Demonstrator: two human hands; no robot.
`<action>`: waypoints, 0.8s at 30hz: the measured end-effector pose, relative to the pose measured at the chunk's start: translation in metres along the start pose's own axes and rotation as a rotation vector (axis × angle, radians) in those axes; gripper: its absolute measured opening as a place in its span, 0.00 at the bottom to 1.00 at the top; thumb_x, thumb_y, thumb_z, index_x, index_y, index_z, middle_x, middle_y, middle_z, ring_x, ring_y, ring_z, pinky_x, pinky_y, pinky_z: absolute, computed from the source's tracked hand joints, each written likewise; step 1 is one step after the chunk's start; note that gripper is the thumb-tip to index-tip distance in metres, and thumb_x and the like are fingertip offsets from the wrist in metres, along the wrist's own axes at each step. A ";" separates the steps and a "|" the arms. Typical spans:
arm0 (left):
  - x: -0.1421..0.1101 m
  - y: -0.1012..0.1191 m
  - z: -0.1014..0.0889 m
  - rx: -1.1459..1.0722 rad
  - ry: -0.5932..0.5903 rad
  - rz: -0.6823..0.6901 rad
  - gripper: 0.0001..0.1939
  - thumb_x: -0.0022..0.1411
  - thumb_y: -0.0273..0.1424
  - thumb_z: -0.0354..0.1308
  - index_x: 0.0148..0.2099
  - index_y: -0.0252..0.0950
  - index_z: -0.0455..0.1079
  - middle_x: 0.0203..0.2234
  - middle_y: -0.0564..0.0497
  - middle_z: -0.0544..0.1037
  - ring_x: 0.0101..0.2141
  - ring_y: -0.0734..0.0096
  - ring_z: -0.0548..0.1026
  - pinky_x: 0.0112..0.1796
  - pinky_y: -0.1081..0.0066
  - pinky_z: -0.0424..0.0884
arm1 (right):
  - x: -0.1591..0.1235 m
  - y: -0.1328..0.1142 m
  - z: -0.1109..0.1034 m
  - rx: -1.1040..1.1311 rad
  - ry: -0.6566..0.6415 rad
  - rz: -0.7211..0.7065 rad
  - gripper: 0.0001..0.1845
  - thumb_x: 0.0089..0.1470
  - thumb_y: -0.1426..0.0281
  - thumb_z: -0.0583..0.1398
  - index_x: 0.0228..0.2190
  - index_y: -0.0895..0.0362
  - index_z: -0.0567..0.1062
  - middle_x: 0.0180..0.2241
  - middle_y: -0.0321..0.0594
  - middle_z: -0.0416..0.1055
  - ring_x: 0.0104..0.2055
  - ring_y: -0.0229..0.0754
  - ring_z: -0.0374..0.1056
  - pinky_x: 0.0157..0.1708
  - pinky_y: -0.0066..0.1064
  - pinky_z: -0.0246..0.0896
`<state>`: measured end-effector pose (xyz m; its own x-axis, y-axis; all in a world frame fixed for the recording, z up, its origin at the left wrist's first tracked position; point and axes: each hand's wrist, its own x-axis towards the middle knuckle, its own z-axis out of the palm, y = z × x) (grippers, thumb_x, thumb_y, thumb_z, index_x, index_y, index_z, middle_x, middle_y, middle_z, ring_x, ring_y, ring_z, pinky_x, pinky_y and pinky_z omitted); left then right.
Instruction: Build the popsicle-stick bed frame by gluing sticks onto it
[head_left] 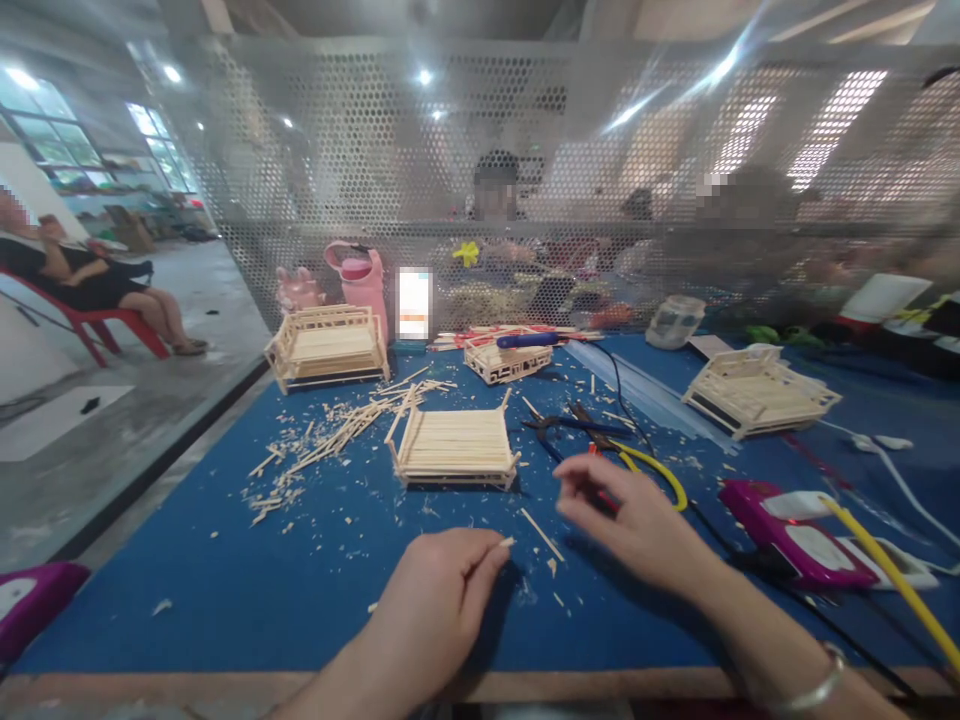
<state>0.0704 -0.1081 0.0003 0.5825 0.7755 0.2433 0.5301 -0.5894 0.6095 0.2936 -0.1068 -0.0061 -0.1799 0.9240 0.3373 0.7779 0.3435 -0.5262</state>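
Note:
A short piece of wooden stick (507, 543) pokes out from between the thumb and forefinger of my left hand (442, 575), which is closed on it above the blue table near its front edge. My right hand (626, 510) hovers to the right, fingers bent, a gap between thumb and forefinger and nothing seen between them. Just beyond it lie pliers with dark blue handles (553, 437) and another pair with yellow handles (658, 470); something red shows partly behind my fingers. A small bed-like frame of wooden sticks (457, 445) stands upright ahead of both hands.
Loose sticks (349, 432) and chips lie left of the frame. Behind are a stick bench (330, 345), a blue-handled tool (529, 341) on a stick piece, and a pink bottle (364, 285). Another stick model (761, 390) and a magenta device (799, 535) stand right. A perforated screen (337, 130) closes the back.

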 end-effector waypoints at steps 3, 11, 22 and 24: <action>0.002 0.001 -0.005 -0.011 0.024 -0.055 0.19 0.68 0.32 0.44 0.27 0.36 0.70 0.21 0.53 0.75 0.22 0.73 0.69 0.25 0.76 0.60 | 0.030 0.028 -0.013 -0.408 -0.077 0.224 0.12 0.59 0.64 0.52 0.34 0.56 0.71 0.35 0.42 0.73 0.38 0.43 0.69 0.39 0.32 0.63; -0.004 -0.001 -0.006 -0.075 0.006 -0.115 0.20 0.68 0.34 0.44 0.25 0.36 0.66 0.20 0.54 0.72 0.22 0.74 0.66 0.26 0.76 0.58 | 0.051 0.038 -0.004 -0.633 -0.351 0.252 0.17 0.51 0.56 0.59 0.29 0.58 0.76 0.36 0.52 0.70 0.40 0.55 0.68 0.37 0.40 0.61; -0.005 -0.001 -0.009 -0.102 0.019 -0.133 0.19 0.68 0.35 0.43 0.26 0.36 0.65 0.19 0.54 0.71 0.22 0.74 0.67 0.27 0.75 0.58 | 0.050 0.012 -0.007 -0.653 -0.363 0.397 0.17 0.60 0.71 0.46 0.37 0.62 0.72 0.34 0.54 0.74 0.35 0.50 0.72 0.30 0.34 0.56; -0.006 -0.001 -0.009 -0.102 0.025 -0.131 0.20 0.68 0.36 0.43 0.26 0.36 0.66 0.20 0.54 0.72 0.22 0.74 0.67 0.27 0.75 0.59 | 0.050 0.011 -0.015 -0.633 -0.299 0.458 0.17 0.61 0.70 0.43 0.38 0.61 0.70 0.33 0.52 0.75 0.33 0.50 0.72 0.28 0.33 0.54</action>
<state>0.0608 -0.1098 0.0052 0.4965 0.8502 0.1750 0.5345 -0.4583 0.7102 0.3020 -0.0590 0.0163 0.1541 0.9855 -0.0713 0.9880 -0.1540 0.0073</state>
